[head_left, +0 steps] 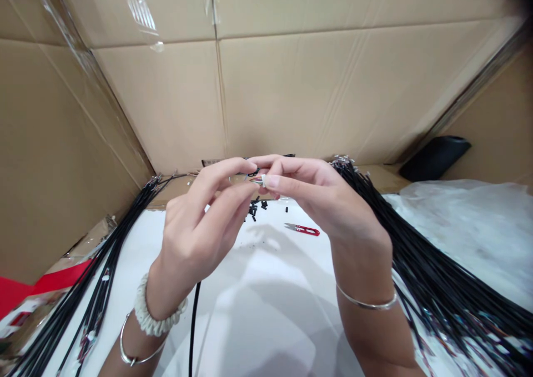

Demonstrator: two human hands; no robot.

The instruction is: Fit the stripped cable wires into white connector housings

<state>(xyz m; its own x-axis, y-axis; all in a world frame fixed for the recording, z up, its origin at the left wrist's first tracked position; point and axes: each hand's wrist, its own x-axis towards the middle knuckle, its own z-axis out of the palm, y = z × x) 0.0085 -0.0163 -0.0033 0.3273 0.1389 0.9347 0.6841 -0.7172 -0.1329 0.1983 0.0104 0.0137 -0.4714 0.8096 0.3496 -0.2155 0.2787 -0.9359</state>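
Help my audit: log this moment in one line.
left hand: holding wires | right hand: holding white connector | red snips: lying on table

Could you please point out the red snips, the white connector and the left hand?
Red snips (pixel 301 229): head view, handle near the blades.
White connector (pixel 264 180): head view, its exposed side.
Left hand (pixel 197 227): head view, back of the hand.

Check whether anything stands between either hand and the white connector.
Nothing visible does: the right hand pinches the white connector, and the left hand holds the coloured wires beside it. The red thread snips lie clear of both.
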